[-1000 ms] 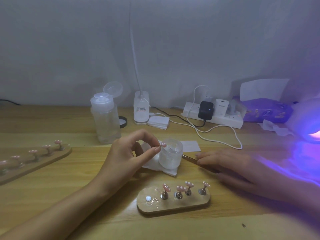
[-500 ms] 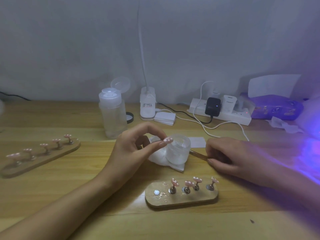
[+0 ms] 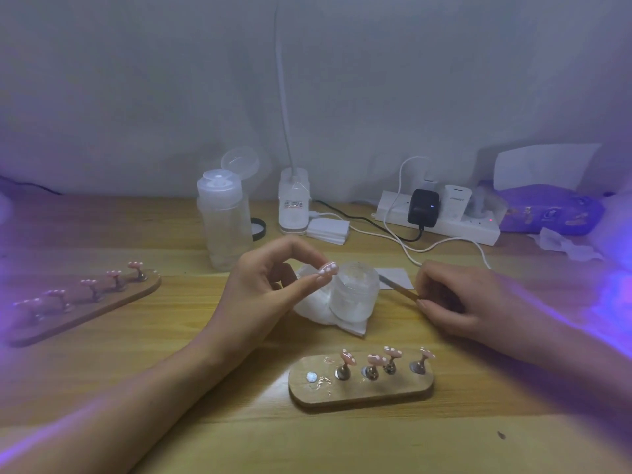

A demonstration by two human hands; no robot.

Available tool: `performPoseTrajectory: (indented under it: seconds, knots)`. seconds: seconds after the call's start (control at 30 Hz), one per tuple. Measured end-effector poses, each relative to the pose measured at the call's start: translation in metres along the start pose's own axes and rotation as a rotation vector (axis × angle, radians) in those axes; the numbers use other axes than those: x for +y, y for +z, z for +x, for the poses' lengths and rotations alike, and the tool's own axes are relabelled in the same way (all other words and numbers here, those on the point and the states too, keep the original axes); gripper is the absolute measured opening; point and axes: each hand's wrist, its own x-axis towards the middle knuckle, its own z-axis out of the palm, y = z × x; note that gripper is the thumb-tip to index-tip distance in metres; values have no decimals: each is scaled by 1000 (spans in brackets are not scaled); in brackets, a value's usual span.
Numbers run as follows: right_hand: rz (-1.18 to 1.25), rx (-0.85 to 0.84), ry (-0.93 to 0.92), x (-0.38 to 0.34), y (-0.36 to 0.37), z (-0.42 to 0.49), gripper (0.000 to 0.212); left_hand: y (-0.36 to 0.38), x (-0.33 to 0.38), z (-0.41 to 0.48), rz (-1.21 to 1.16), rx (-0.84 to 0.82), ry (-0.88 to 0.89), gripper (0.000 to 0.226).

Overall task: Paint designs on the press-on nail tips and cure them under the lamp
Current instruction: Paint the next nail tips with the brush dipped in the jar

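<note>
Head view: left hand pinches a dotted nail tip at the jar's ten o'clock while right hand grips a brush.

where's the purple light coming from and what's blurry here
Head view: violet glow enters from the right edge, source out of frame, tinting the right hand holding a brush; fainter haze over the left holder; corners smeared, while the left hand pinching a nail tip is sharper.
</note>
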Motion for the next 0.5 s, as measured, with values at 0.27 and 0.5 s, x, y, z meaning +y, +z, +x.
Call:
performPoseTrajectory:
  seconds: [0.27, 0.5]
  knots:
    - [279, 125, 80, 6, 1, 1, 20, 1, 1, 0, 0, 18, -10, 21]
    - [258, 105, 83, 5, 7, -1, 29, 0, -1, 0, -1, 9, -30, 14]
